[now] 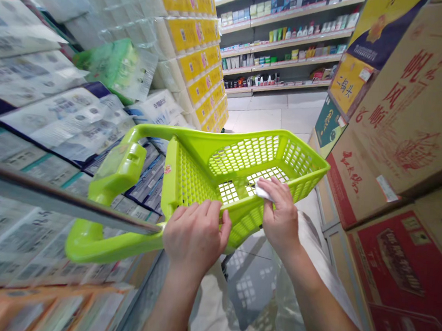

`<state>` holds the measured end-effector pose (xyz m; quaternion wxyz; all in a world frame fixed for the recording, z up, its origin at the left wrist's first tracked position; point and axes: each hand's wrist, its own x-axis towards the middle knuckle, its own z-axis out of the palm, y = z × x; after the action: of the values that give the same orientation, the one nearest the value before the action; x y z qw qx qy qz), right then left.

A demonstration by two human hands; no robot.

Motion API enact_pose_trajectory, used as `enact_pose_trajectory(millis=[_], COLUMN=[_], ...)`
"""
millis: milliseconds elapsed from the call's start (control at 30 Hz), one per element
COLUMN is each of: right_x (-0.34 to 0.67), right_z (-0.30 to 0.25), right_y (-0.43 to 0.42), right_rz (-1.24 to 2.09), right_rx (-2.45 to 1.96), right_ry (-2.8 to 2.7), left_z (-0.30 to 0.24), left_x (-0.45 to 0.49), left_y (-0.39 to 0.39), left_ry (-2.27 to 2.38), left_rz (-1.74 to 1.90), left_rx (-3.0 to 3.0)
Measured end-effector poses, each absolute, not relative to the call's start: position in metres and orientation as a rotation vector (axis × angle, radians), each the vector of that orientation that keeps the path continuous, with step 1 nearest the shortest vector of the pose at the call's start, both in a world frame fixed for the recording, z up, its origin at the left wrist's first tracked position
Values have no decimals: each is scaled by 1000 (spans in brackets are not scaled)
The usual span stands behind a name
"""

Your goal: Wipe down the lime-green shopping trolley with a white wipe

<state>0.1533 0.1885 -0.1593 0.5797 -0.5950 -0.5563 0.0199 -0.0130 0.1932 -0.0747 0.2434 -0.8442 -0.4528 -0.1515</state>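
Note:
A bright green plastic shopping cart (192, 138) with a lattice basket stands crosswise before me, its handle loop at the left. The basket holds no goods. My left hand (197, 232) is closed over the near rim where the basket meets the handle frame; its thumb shows at the right. My right hand (281, 216) holds a small folded white cloth (264, 191), perhaps a tissue, against the near rim further right. Much of the cloth is hidden by the fingers.
A metal pole (65, 199) crosses from the left edge to near my left hand. Stacked paper packs (68, 112) and yellow-sided packs (198, 62) line the left. Cardboard cartons (412, 109) rise at the right. Shelves of bottles (288, 33) stand beyond the tiled floor (263, 113).

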Motion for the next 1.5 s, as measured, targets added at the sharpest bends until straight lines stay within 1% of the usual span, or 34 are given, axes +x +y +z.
enact_pose_trajectory(millis=[167, 400, 633, 833, 900, 1100, 1333, 1400, 1500], right_x=[125, 163, 121, 164, 164, 127, 171, 167, 143], right_z=[-150, -162, -147, -163, -163, -149, -165, -164, -157], right_y=[178, 197, 187, 201, 202, 194, 207, 207, 204], right_rz=[140, 27, 142, 29, 12, 141, 35, 30, 81], right_rx=[-1203, -1443, -1215, -1426, -1445, -1232, -1448, -1453, -1352], right_ry=[-1525, -1258, -1531, -1285, -1240, -1539, -1305, -1289, -1420], left_z=[-71, -74, -72, -73, -73, -73, -74, -74, -74], left_x=[-14, -15, -15, -16, -15, -16, -22, -22, -23], left_y=[192, 199, 203, 207, 208, 211, 218, 220, 222], left_ry=[-1232, -1203, -1194, -1194, -1205, -1187, -1196, -1205, -1211], left_rz=[-378, -402, -395, -423, -423, -399, -427, -429, -422], left_rx=[-2308, -2289, -2303, -2310, -2306, -2305, -2306, -2302, -2309])
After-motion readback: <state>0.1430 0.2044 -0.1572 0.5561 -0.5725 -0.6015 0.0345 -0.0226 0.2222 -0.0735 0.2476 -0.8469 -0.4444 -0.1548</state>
